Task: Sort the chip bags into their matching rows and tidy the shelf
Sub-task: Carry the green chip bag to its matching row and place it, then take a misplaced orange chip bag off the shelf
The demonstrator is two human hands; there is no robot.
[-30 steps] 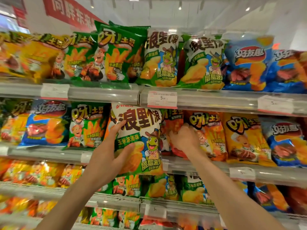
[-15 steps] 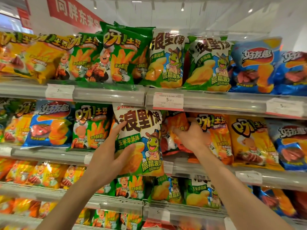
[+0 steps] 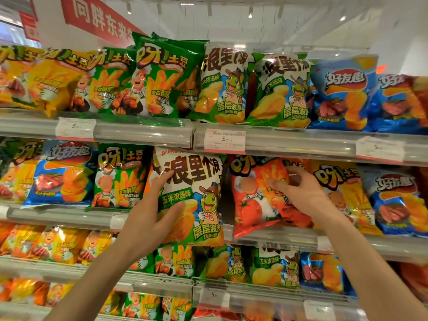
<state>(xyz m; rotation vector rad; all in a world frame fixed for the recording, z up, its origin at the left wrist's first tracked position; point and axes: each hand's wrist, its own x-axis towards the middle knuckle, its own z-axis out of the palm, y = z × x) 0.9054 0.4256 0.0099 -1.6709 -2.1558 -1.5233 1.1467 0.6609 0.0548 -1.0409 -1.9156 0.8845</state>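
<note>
My left hand grips a white-and-green chip bag with a frog cartoon, held upright in front of the second shelf. My right hand pinches a red-orange tomato chip bag, which tilts out over the shelf's front edge. Two matching frog bags stand on the top shelf, and more frog bags sit on the third shelf below.
Green fries bags, yellow fries bags and blue bags fill the second shelf around my hands. Price tags hang on the shelf rails. A red banner runs above the top shelf.
My right hand has pulled the red-orange bag forward and tilted it out of its row. The left hand keeps the frog bag in much the same place. The camera tipped upward.
</note>
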